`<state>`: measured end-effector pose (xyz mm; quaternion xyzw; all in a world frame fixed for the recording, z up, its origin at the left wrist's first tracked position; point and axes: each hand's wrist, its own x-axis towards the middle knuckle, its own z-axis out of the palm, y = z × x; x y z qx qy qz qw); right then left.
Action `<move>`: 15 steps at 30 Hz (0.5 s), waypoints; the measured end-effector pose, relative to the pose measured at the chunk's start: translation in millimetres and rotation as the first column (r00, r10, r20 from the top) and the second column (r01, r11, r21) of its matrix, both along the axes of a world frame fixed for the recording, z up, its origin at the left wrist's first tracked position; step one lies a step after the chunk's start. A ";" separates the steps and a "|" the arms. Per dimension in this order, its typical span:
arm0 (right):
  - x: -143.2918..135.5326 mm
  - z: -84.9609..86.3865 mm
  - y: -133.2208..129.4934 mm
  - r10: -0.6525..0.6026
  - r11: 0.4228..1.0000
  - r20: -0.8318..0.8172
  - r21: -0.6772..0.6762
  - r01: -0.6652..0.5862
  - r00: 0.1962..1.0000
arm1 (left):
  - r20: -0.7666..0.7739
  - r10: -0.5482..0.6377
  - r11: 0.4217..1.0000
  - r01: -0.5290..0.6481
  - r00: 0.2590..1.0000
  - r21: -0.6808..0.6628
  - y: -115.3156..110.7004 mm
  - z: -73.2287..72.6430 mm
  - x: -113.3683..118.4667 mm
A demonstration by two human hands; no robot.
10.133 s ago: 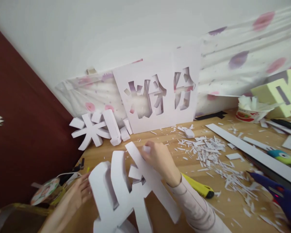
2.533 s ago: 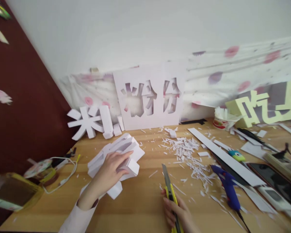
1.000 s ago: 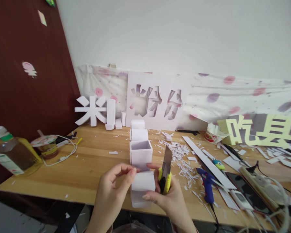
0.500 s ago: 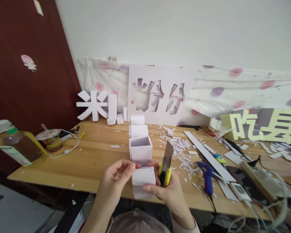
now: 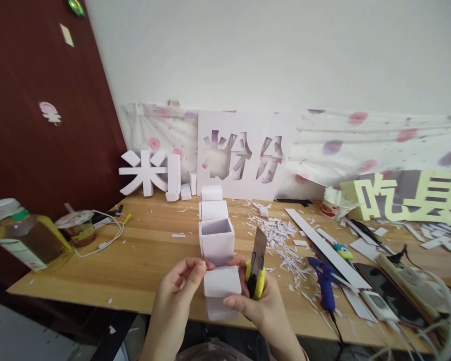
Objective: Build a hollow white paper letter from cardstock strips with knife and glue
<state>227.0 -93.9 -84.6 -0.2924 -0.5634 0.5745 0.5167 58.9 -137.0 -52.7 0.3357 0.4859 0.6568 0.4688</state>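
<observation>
At the table's front edge is a white foam-board piece [image 5: 221,290] with a bent upper sheet. My right hand [image 5: 256,296] grips its right side, thumb on the front, and also holds a yellow utility knife [image 5: 257,271] with the blade pointing up. My left hand [image 5: 186,281] is closed at the piece's upper left corner, thumb and forefinger pinched together; anything between them is too small to make out. Just behind stands an open-topped white box [image 5: 217,243], with more white blocks [image 5: 213,209] in line behind it.
White scraps [image 5: 276,231], a blue glue gun [image 5: 325,283], a phone [image 5: 389,291] and a power strip [image 5: 409,276] lie to the right. An oil bottle [image 5: 30,240] and a lidded cup [image 5: 77,225] stand left. A cut-out board [image 5: 244,188] leans at the back.
The view has tilted up slightly, so the table things appear lower. My hands keep nearly the same hold on the white piece and the knife.
</observation>
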 end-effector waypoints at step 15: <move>5.8 0.4 2.9 -0.016 1.000 -0.029 -0.008 0.015 0.999 | 0.293 0.147 0.972 -0.192 0.945 0.132 1.1 11.0 -4.0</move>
